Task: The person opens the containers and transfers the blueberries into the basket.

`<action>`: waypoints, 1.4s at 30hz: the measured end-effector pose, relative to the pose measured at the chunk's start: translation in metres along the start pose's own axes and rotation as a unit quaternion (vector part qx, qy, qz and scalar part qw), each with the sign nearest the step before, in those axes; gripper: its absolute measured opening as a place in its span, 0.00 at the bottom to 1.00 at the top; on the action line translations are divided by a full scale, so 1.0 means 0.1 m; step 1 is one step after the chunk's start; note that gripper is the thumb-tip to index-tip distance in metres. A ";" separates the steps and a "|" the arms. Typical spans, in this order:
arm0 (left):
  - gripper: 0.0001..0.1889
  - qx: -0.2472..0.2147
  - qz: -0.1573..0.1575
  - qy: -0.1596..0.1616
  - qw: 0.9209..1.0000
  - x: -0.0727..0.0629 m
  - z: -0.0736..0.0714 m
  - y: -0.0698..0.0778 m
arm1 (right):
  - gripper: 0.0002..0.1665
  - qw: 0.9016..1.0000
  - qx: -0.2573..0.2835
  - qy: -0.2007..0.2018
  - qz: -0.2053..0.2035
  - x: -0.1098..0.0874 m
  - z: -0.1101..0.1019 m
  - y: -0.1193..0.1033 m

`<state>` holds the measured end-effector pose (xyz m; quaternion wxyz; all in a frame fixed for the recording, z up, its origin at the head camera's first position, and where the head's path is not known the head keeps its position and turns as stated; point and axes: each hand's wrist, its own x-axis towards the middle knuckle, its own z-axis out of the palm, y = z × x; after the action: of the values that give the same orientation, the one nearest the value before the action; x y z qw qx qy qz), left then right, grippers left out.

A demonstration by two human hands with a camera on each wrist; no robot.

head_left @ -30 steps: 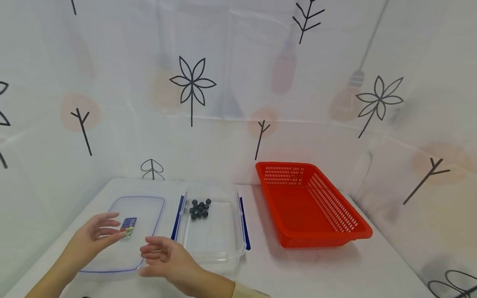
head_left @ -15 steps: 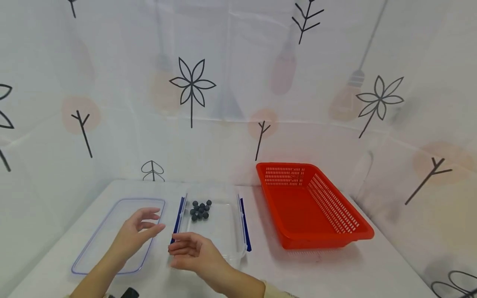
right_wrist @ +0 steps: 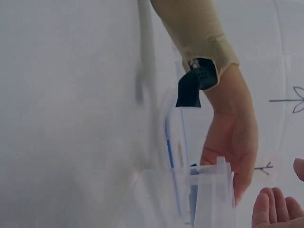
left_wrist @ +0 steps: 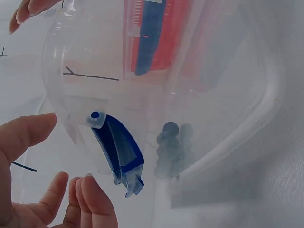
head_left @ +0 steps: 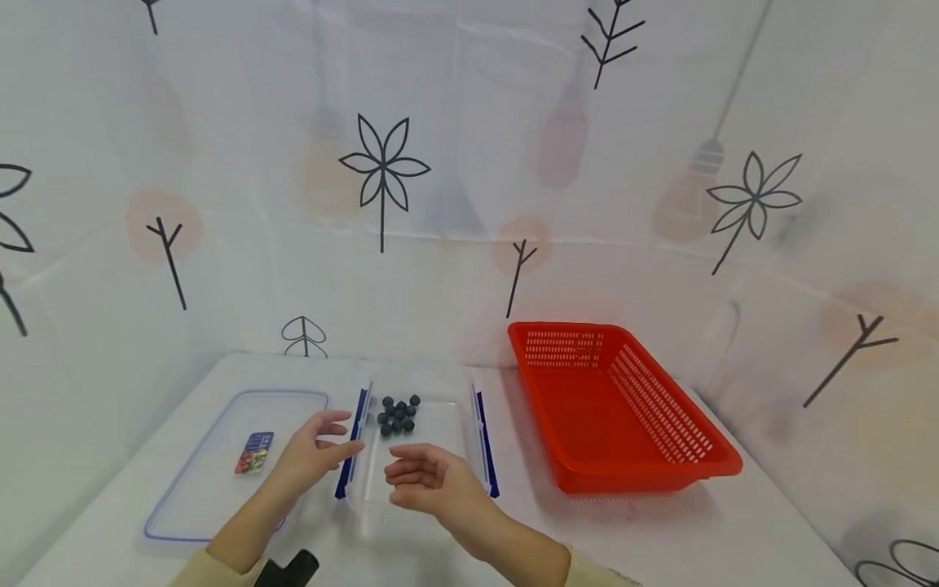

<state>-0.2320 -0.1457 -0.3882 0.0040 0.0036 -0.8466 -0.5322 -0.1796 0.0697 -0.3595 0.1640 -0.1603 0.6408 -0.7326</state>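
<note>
A clear plastic box (head_left: 444, 420) with blue side latches (head_left: 487, 448) stands mid-table. Several dark blue, round blueberry-like balls (head_left: 397, 416) sit clustered toward its back left, and blur through the wall in the left wrist view. My left hand (head_left: 311, 448) hovers by the box's left side, near the hanging latch (left_wrist: 124, 147), thumb and fingers apart, holding nothing. Over the front of the box is my right hand (head_left: 436, 483), its fingers loosely bent and nothing in them. To the left lies a clear lid (head_left: 213, 489) with a blue rim and a colourful label (head_left: 254, 453).
A red plastic basket (head_left: 565, 408) with slotted walls stands right of the box. Behind the white table (head_left: 587, 546) hangs a pale printed curtain (head_left: 455, 147). A black wrist device (head_left: 289, 568) shows at the left sleeve.
Both hands have moved rightward, from over and beside the lid to the box. The label on the lid is uncovered again. Box, balls and basket stay put.
</note>
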 end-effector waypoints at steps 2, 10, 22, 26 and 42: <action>0.37 0.000 -0.006 -0.009 1.000 0.01 0.02 -0.01 | 0.25 1.000 -0.011 0.003 0.002 0.00 -0.06 -0.03; 0.38 -0.025 -0.022 -0.059 0.998 0.07 0.05 -0.07 | 0.25 0.999 -0.043 0.015 -0.016 0.01 -0.32 -0.15; 0.41 -0.069 0.003 -0.132 0.989 0.05 -0.09 -0.15 | 0.22 0.993 -0.104 0.058 -0.006 0.24 -0.65 -0.31; 0.42 -0.073 0.006 -0.140 0.987 0.05 -0.10 -0.16 | 0.21 0.991 -0.119 0.057 -0.001 0.37 -0.70 -0.34; 0.43 -0.077 -0.003 -0.145 0.986 0.06 -0.10 -0.16 | 0.19 0.989 -0.130 0.062 0.021 0.77 -0.69 -0.42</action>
<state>-0.2384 -0.1616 -0.3989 -0.1200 -0.0719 -0.7944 -0.5911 -0.2808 0.1014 -0.3250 0.1169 -0.1214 0.7425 -0.6483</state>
